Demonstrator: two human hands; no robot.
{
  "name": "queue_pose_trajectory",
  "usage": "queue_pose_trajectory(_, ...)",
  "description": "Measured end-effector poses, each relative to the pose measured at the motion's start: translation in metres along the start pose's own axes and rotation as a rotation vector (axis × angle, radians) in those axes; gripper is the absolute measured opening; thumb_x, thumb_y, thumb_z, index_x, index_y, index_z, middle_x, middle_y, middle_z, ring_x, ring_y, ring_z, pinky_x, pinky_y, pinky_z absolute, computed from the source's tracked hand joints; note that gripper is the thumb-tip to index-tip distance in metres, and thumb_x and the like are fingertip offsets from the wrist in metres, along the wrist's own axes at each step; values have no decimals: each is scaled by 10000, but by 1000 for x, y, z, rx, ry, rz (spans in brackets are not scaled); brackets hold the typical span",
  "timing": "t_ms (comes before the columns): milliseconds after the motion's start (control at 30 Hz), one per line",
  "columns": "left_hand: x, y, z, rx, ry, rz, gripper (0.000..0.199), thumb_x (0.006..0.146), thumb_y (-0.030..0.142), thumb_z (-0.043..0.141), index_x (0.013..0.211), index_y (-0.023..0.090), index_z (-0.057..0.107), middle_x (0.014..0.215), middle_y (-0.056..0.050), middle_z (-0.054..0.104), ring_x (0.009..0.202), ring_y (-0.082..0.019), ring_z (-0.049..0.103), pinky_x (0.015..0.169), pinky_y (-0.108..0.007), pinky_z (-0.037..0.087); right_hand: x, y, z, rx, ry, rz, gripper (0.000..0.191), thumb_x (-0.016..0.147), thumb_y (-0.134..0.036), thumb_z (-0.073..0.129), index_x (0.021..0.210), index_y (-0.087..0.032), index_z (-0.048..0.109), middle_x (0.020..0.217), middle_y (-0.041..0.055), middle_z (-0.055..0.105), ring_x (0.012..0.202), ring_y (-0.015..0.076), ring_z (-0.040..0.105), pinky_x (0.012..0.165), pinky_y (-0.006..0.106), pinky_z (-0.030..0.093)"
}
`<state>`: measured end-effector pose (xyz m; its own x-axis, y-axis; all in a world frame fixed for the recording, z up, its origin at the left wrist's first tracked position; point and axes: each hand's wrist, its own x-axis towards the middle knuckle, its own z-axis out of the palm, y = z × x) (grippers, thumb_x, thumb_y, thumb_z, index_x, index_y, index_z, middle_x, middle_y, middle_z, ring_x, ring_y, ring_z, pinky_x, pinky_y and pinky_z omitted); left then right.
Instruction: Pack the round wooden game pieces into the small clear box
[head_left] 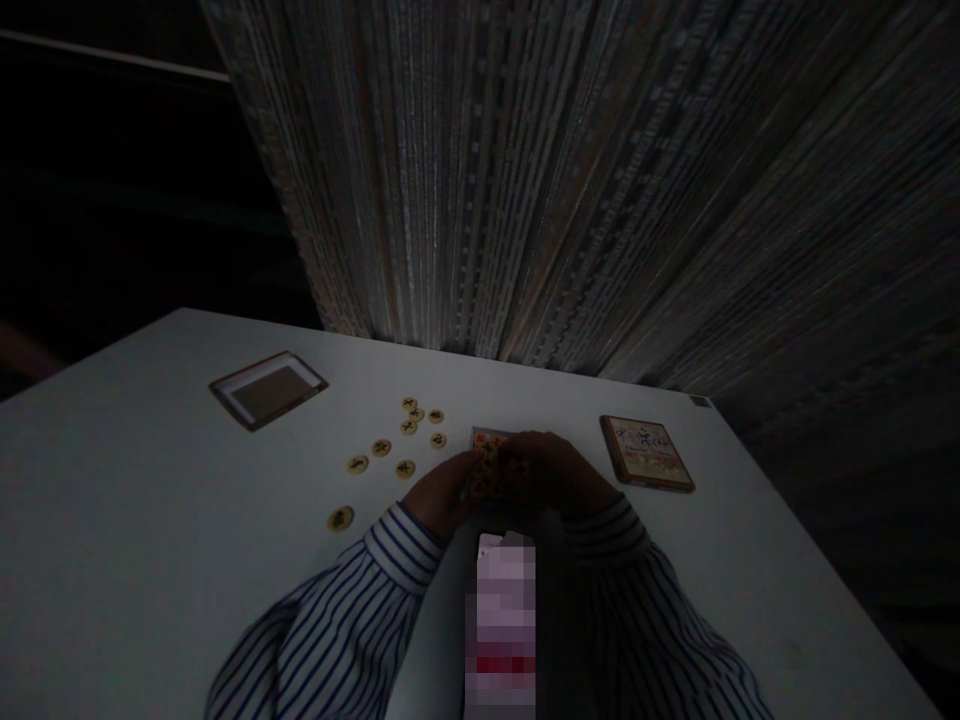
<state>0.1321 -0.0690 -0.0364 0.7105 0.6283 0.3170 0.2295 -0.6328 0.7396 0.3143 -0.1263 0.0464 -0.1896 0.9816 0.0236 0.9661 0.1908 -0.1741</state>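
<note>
Between my two hands stands a shallow box (475, 436) filled with round Chinese chess pieces (491, 462), some with red marks. My left hand (444, 494) is closed at the box's left side, fingers against its edge. Over the right part of the box curls my right hand (566, 472); its fingertips are in shadow, and what they hold, if anything, is hidden. Left of the box, several loose Chinese chess pieces (381, 447) with dark characters lie on the white table. One piece (340, 518) sits apart, closer to me.
A brown-edged open tray or lid (268, 388) lies at the far left of the white table (187, 560). To the right is a flat box with a printed cover (648, 453). A lit phone (506, 610) is below my hands. Behind the table hangs a string curtain (465, 180).
</note>
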Motion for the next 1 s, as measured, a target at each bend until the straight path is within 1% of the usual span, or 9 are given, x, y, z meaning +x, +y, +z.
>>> queue_pose_trajectory(133, -1, -5, 5, -1, 38, -4, 517, 705, 207, 563, 1217, 190, 491, 1238, -118, 557, 1127, -252, 525, 957, -422, 411, 1, 0, 1, -6, -17, -3, 205, 788, -288, 570, 959, -200, 641, 918, 70, 681, 818, 194, 624, 698, 282, 455)
queue_pose_trajectory(233, -2, -8, 8, 8, 51, 5, 506, 723, 224, 549, 1223, 177, 485, 1242, -124, 553, 1129, -247, 523, 958, -411, 411, 2, -1, 2, -20, -30, 6, 218, 799, -294, 554, 974, -197, 639, 930, 74, 685, 815, 200, 632, 678, 277, 461)
queue_pose_trajectory(400, -3, -11, 10, 33, 47, -22, 501, 715, 226, 555, 1210, 185, 493, 1233, -118, 562, 1121, -245, 531, 949, -414, 420, 3, -1, 3, -16, -36, -16, 174, 820, -253, 517, 927, -201, 645, 922, 55, 688, 802, 188, 633, 655, 261, 460)
queue_pose_trajectory(600, -3, -12, 9, 41, 36, 23, 511, 733, 223, 538, 1237, 185, 463, 1263, -118, 535, 1148, -247, 508, 961, -429, 408, 4, 1, 7, 7, -52, -42, 178, 822, -235, 507, 923, -200, 649, 928, 55, 680, 796, 182, 620, 657, 267, 460)
queue_pose_trajectory(733, -1, -15, 11, 85, 22, 38, 499, 740, 243, 548, 1226, 162, 465, 1240, -127, 553, 1127, -251, 524, 944, -425, 429, 5, 2, 8, 19, -111, -44, 217, 842, -232, 469, 961, -191, 646, 966, 64, 668, 851, 173, 607, 701, 253, 445)
queue_pose_trajectory(833, -1, -17, 13, 128, 16, 30, 514, 732, 227, 561, 1231, 167, 453, 1247, -123, 547, 1125, -243, 526, 943, -417, 435, 6, 3, 8, 20, -146, -41, 227, 851, -233, 454, 965, -187, 646, 955, 66, 665, 846, 163, 601, 710, 247, 432)
queue_pose_trajectory(1000, -1, -18, 14, 156, 26, 59, 509, 738, 230, 554, 1230, 148, 452, 1238, -131, 554, 1125, -238, 527, 945, -403, 440, 6, 6, 10, 56, -116, -75, 197, 840, -232, 481, 912, -178, 657, 911, 55, 664, 803, 152, 592, 693, 244, 421)
